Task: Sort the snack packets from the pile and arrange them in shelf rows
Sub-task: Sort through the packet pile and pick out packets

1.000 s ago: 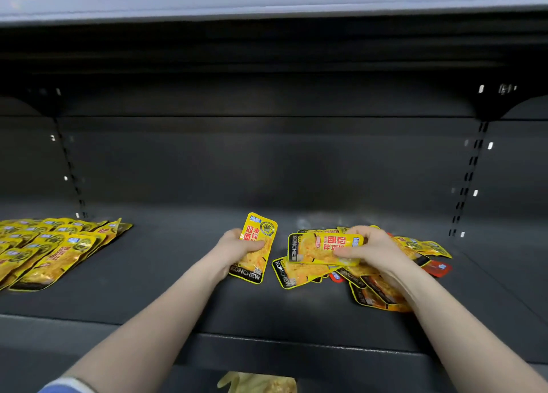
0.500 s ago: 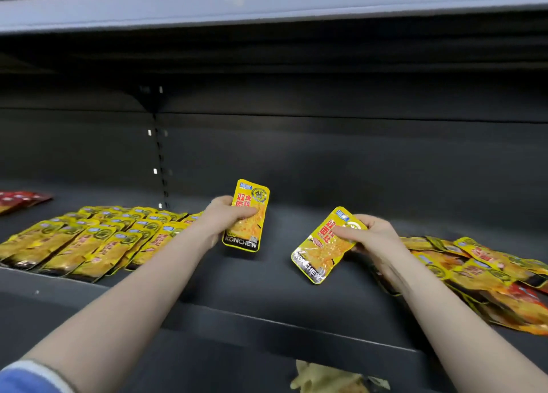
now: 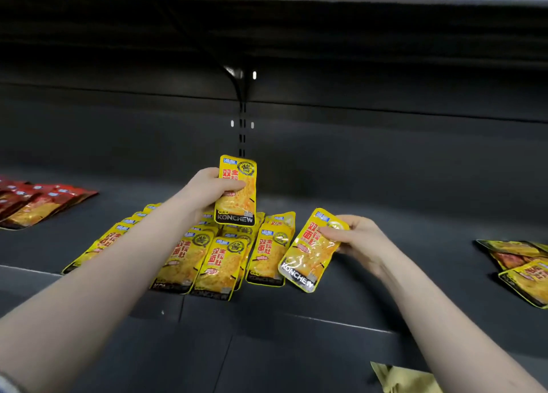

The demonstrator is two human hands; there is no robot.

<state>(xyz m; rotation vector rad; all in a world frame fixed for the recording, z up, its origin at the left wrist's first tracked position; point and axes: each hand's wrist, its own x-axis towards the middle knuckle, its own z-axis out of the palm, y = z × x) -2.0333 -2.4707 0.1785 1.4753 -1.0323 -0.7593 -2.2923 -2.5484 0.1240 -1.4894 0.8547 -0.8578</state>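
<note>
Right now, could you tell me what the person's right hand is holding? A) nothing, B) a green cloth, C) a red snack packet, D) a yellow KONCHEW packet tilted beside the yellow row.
D: the right hand pinches a tilted yellow KONCHEW packet beside the yellow row.

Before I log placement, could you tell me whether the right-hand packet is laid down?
Not yet: the right hand holds the packet tilted beside the yellow row.

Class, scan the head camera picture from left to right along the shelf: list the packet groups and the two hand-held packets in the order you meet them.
Red packets → row of yellow packets → upright packet in the left hand → tilted packet in the right hand → unsorted pile.
</note>
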